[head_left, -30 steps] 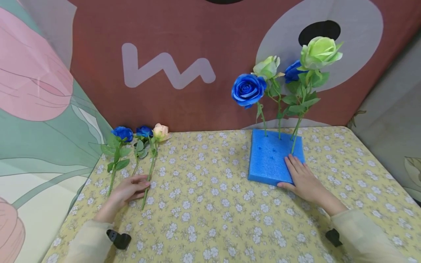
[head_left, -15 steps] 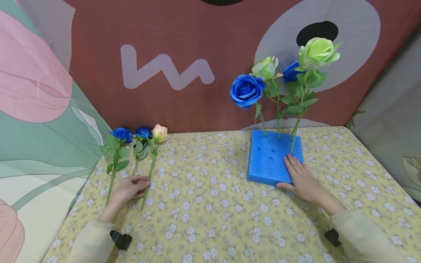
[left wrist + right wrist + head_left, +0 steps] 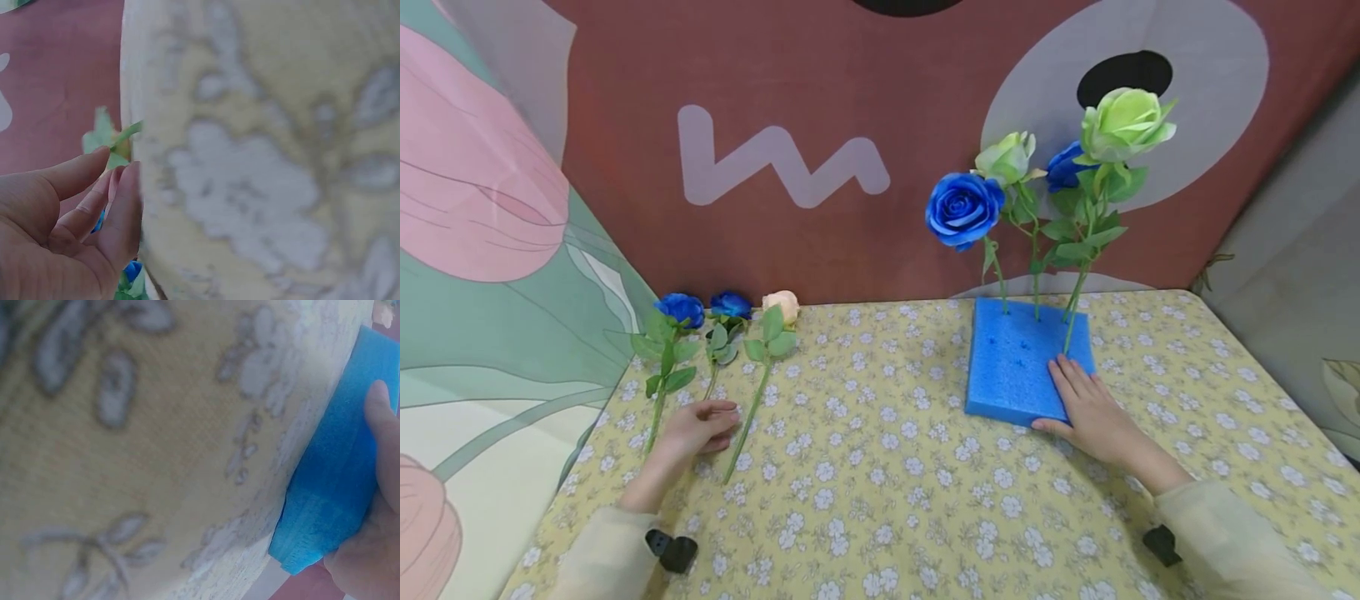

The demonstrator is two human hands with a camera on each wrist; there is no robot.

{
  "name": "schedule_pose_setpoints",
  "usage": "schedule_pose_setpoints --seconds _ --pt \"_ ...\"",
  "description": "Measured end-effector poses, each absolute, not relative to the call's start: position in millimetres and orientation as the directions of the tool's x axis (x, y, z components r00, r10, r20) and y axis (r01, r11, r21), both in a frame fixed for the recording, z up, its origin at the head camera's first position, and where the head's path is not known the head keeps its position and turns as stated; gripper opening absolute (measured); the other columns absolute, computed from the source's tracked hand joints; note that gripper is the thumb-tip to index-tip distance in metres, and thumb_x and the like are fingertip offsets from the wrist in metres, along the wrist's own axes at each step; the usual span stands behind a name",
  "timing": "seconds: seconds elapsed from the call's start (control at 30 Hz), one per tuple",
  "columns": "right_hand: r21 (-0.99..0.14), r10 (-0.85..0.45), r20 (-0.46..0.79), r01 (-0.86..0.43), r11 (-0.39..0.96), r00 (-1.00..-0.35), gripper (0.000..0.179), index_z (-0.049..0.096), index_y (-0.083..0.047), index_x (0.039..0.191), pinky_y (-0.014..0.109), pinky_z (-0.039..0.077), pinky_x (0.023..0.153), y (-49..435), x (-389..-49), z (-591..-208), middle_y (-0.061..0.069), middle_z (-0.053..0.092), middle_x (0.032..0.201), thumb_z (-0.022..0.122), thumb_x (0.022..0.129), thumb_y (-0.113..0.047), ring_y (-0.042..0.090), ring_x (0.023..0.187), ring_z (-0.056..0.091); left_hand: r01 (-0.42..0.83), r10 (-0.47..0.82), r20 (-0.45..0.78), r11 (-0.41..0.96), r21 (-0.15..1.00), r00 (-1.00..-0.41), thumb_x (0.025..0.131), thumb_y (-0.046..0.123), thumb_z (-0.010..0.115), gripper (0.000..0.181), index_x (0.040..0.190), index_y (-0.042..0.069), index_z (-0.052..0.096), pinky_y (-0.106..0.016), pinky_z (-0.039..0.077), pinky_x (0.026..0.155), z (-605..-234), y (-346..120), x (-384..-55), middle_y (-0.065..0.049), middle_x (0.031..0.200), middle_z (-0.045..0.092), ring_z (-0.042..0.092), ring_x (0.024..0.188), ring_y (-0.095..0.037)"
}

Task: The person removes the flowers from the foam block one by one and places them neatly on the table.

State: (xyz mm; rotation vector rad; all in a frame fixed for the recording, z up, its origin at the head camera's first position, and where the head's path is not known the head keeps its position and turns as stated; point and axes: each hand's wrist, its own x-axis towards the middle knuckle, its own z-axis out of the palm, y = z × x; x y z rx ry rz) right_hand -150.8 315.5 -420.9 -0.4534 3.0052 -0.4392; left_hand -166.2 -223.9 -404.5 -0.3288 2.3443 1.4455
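Note:
On the left, my left hand is close beside the stem of a pale pink rose lying on the cloth. Its thumb and fingertips are apart, with a green stem visible near the thumb tip in the left wrist view. Two blue roses lie to the left of the pink one. My right hand rests on the front right corner of a blue foam block, thumb along its front edge. Upright in the block stand a blue rose, a green rose and others.
A yellow floral cloth covers the table. Behind it rises a reddish-brown printed backdrop. Several small holes show in the foam's top. The tall stems at the block's back reach well above the table.
The pink rose has turned over and its head has swung to the right, its leaves now facing up. The stem has come away from my left fingers. My right hand stays put.

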Motion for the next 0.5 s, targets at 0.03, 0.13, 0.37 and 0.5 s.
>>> schedule_pose_setpoints --seconds 0.03,0.13,0.37,0.5 --pt "-0.291 -0.298 -0.028 -0.277 0.916 -0.954 0.097 0.014 0.008 0.15 0.068 0.017 0.113 316 -151 -421 0.033 0.011 0.155 0.059 0.088 -0.053 0.051 0.142 0.013 -0.375 -0.004 -0.419 0.452 0.809 -0.908 0.098 0.017 0.055 0.047 0.135 -0.009 0.044 -0.021 0.059 0.07 -403 -224 -167 -0.007 0.105 0.068 0.064 0.076 -0.004" --pt "-0.285 -0.296 -0.029 -0.276 0.918 -0.955 0.097 0.015 0.008 0.15 0.068 0.018 0.113 316 -150 -420 0.034 0.011 0.155 0.06 0.088 -0.053 0.051 0.142 0.013 -0.354 0.005 -0.402 0.463 0.813 -0.916 0.098 0.018 0.054 0.047 0.135 -0.009 0.044 -0.024 0.06 0.071 -398 -224 -169 -0.012 0.107 0.067 0.066 0.079 -0.006" --pt "-0.279 -0.305 -0.019 -0.288 0.916 -0.952 0.099 0.014 0.008 0.15 0.068 0.018 0.113 316 -150 -421 0.034 0.012 0.154 0.062 0.087 -0.052 0.051 0.142 0.014 -0.292 0.047 -0.363 0.501 0.814 -0.931 0.1 0.022 0.052 0.048 0.138 -0.005 0.044 -0.032 0.06 0.082 -386 -212 -175 -0.026 0.127 0.057 0.067 0.093 -0.015" --pt "-0.283 -0.315 -0.025 -0.295 0.913 -0.949 0.101 0.013 0.007 0.15 0.068 0.017 0.112 317 -150 -421 0.034 0.011 0.155 0.066 0.085 -0.049 0.051 0.142 0.013 -0.287 0.063 -0.36 0.486 0.826 -0.931 0.099 0.022 0.053 0.047 0.139 -0.002 0.045 -0.035 0.058 0.088 -380 -197 -180 -0.025 0.13 0.054 0.065 0.102 -0.021"
